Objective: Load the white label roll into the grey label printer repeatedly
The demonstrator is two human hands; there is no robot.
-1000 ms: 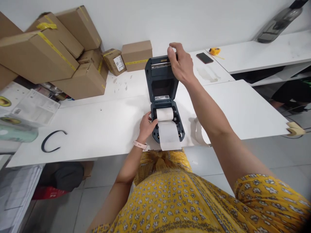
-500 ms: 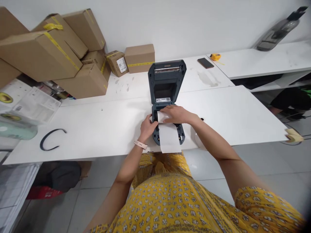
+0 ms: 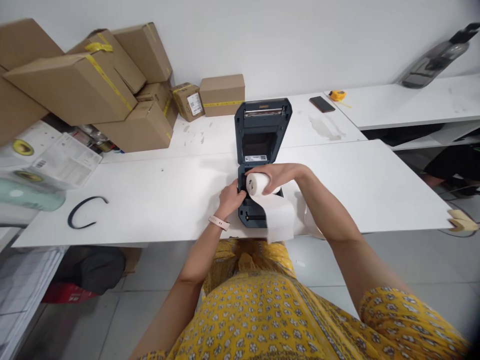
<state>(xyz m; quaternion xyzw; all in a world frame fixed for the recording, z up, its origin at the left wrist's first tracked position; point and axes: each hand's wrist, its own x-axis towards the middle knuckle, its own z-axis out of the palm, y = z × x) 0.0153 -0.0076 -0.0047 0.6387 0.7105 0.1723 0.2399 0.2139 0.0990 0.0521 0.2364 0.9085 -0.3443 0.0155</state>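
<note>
A dark grey label printer [image 3: 242, 212] sits at the table's front edge with its lid [image 3: 258, 117] tipped up. My right hand [image 3: 282, 175] is closed around a white label roll [image 3: 256, 185], lifted partly above the printer's bay and tilted. A loose strip of paper [image 3: 279, 216] hangs from the roll over the printer's right side and past the table edge. At the printer's left rim my left hand [image 3: 230, 199] grips, its thumb reaching inside. Its other fingertips are partly hidden by the printer.
Cardboard boxes [image 3: 71, 90] are stacked at the back left. A black curved band [image 3: 77, 207] lies on the left of the table. A phone [image 3: 321, 104], a yellow tape measure [image 3: 337, 95] and a pump bottle [image 3: 435, 62] stand or lie at the back right.
My right hand has raised the label roll out of the bay and shifted it right, its paper strip swinging along. My left hand stays at the printer's left rim.
</note>
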